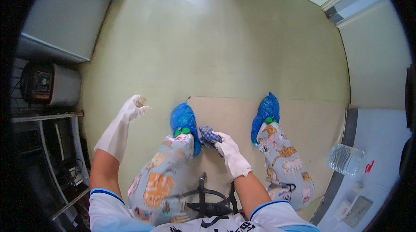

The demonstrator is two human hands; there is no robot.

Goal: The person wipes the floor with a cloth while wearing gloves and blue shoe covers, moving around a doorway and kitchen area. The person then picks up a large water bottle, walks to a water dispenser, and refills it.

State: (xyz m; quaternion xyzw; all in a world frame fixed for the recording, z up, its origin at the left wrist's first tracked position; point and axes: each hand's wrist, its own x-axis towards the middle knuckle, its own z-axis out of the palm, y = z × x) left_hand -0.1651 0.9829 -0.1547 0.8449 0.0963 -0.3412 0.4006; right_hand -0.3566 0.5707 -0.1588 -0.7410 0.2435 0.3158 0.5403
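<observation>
Both of my hands wear long white rubber gloves. My right hand point(224, 142) grips a crumpled blue-and-white checked cloth point(209, 135), low between my two feet. Held out to the left, my left hand point(136, 105) has curled fingers, a gap beside the thumb and nothing visible in it. Blue plastic shoe covers point(182, 116) wrap both feet, and patterned trousers point(161, 180) cover my legs. Beneath me a beige floor section point(224, 111) meets the greenish-yellow floor point(208, 53) along a straight seam.
At left stand a metal rack point(45, 118) with dark equipment, a grey boxy appliance point(66, 84) and a large pale cabinet point(68, 14). A large clear water bottle point(346, 159) is by the right wall, near a wall outlet plate point(357, 211). A black strap point(204, 199) hangs at my waist.
</observation>
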